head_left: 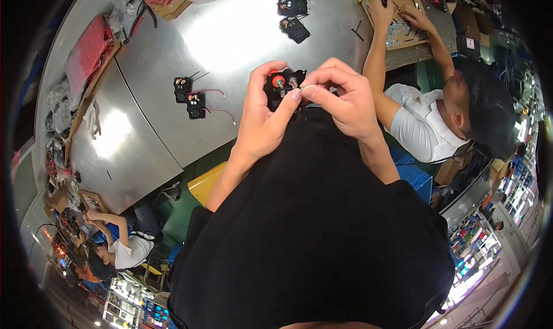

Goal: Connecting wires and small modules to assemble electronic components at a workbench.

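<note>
My left hand (262,113) is closed round a small black module (275,93) with a red round terminal and a metal one on its face. From the other side my right hand (343,95) pinches at the module's edge, thumb against forefinger, close to my left thumb tip. What the right fingers hold is too small to make out. Both hands are just above the table's near edge, in front of my black top. To their left lie two similar black modules (196,106) with thin red leads. Two more black modules (294,29) rest farther off.
The metal table (155,70) has a seam on its left. Pliers (138,23) and a red-filled box (91,55) lie along its far left side. On the right a co-worker (426,121) works over a wooden tray (403,32) of small parts. Another person (127,251) sits at lower left.
</note>
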{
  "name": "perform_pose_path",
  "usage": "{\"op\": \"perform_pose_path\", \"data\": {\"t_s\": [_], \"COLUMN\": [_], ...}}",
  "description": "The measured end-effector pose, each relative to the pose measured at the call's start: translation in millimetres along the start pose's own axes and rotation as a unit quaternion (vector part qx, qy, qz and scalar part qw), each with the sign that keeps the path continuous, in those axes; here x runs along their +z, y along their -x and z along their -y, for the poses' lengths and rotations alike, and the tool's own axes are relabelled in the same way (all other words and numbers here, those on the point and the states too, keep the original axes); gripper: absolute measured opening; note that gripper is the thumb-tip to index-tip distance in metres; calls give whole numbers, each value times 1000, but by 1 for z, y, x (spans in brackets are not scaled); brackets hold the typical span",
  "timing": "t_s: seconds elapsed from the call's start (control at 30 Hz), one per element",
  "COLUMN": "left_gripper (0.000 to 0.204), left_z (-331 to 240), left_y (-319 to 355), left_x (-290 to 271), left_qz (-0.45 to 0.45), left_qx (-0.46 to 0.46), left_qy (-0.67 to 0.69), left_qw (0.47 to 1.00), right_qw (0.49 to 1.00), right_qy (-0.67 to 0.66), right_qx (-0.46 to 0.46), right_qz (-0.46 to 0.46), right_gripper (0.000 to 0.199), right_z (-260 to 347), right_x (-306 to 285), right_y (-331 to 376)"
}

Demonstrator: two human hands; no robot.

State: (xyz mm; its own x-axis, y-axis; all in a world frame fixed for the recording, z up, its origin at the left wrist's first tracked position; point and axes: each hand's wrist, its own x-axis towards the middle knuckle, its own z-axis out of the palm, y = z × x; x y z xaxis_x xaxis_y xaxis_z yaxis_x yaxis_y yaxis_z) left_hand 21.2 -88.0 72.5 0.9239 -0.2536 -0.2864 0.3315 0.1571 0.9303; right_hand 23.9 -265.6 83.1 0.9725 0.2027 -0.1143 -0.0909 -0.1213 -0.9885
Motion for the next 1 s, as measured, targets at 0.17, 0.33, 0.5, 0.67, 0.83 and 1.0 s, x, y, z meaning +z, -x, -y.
{"op": "perform_pose_path", "data": {"t_s": [0.17, 0.33, 0.5, 0.67, 0.83, 1.0], "left_gripper": [45, 45, 45, 44, 43, 43], "left_z": [12, 11, 7, 8, 11, 13], "left_y": [-1, 2, 5, 8, 11, 10], "left_x": [-6, -4, -2, 0, 1, -1], "left_qz": [22, 11, 21, 24, 22, 32], "left_qx": [66, 74, 58, 51, 42, 20], "left_qy": [-88, -105, -117, -115, -98, -95], "left_qw": [994, 992, 991, 992, 994, 995], "right_qw": [999, 998, 997, 992, 981, 981], "right_qy": [39, -1, -7, 21, 113, 79], "right_qx": [-7, 13, -2, -5, -74, -77], "right_qz": [-24, -64, -79, -124, -141, -159], "right_gripper": [10, 8, 7, 7, 8, 8], "right_z": [-3, -3, -8, -4, -5, -15], "right_x": [7, 16, 17, 25, 30, 32], "right_y": [7, 13, 17, 22, 26, 24]}}
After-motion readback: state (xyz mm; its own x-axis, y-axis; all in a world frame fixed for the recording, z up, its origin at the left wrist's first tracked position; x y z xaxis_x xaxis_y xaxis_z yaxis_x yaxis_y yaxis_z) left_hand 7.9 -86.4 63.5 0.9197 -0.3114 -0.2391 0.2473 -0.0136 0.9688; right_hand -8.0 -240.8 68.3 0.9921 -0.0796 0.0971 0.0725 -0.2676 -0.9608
